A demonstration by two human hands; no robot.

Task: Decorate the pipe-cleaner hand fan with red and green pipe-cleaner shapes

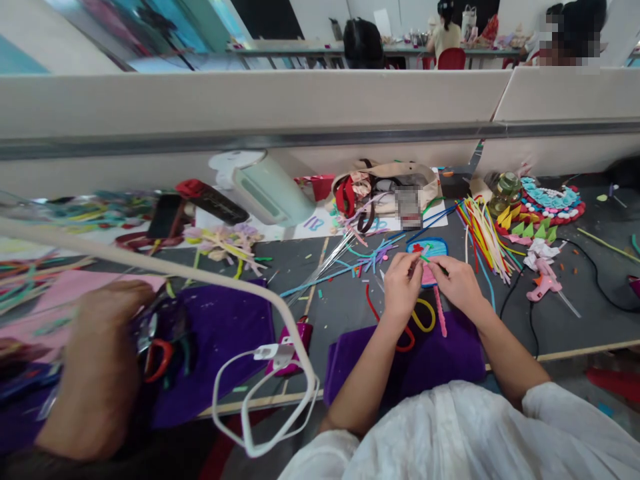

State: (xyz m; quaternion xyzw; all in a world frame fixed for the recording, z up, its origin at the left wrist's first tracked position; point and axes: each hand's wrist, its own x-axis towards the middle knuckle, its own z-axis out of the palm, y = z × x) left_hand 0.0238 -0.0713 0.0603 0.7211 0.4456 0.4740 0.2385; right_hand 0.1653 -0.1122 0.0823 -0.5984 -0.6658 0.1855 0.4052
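Note:
My left hand [402,285] and my right hand [460,285] meet over the dark table, fingertips pinched on a short green pipe cleaner [425,259]. Just beneath them is a flat blue and pink fuzzy piece [438,247] with a red shape on it, partly hidden by my fingers. Its pink stem [440,311] points toward me over a folded purple cloth [360,353]. Scissors with a red and a yellow loop [426,316] lie under my left forearm, their blades partly covered. Left of my hands are scattered blue and purple pipe cleaners [373,257].
A bundle of coloured pipe cleaners [487,237] and a pink glue gun [545,280] lie to the right. A white cable [295,320] crosses the left foreground. Farther left is a co-worker's arm [97,367] beside red-handled scissors [159,357]. A low partition [250,100] runs behind the table.

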